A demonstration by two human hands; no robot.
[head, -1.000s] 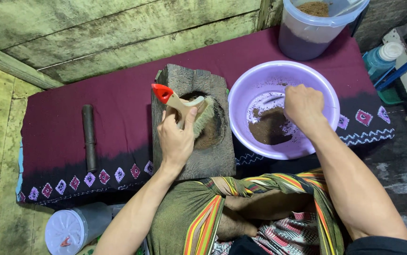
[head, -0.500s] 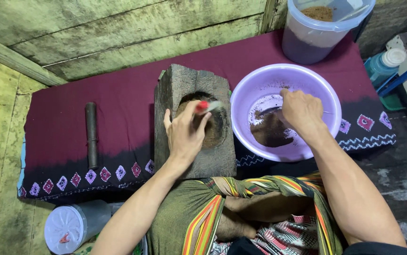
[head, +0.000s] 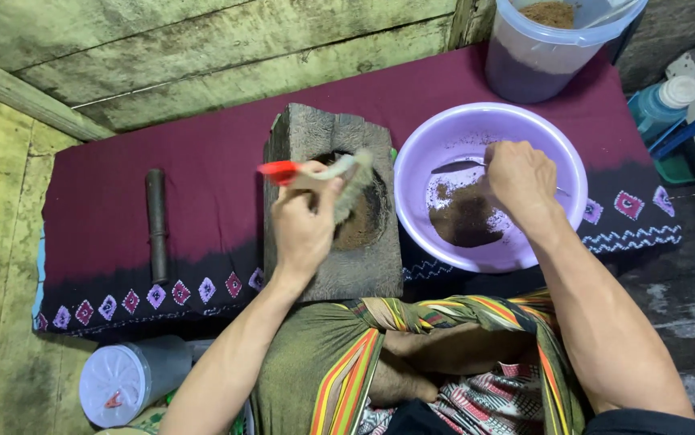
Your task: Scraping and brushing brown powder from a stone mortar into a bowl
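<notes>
A small hand brush [head: 327, 179] lies almost level across the upper part of a grey stone block [head: 333, 211]. Its long axis runs left to right with a slight upward tilt toward the right. The red tip of the handle points left, past the block's left edge; the pale bristle head points right and down, resting in the round hollow of the block, where brown powder shows.

The person's left hand [head: 303, 229] grasps the brush from below, fingers wrapped over the middle of the handle, so that the red tip sticks out to the left of the knuckles and the bristles to the right of them.

The right hand [head: 520, 181] is well apart from the brush, over the lilac plastic basin [head: 561, 161] that stands just beside the block on the right. It is closed around the handle of a metal spoon [head: 454, 167], whose bowl points left above a heap of brown powder on the basin floor.

Block and basin stand on a maroon patterned cloth [head: 202, 137]. A dark cylindrical rod [head: 156, 224] lies on the cloth left of the block, long axis near vertical in the head view. A clear tub of brown powder [head: 537, 52] stands beyond the basin.
</notes>
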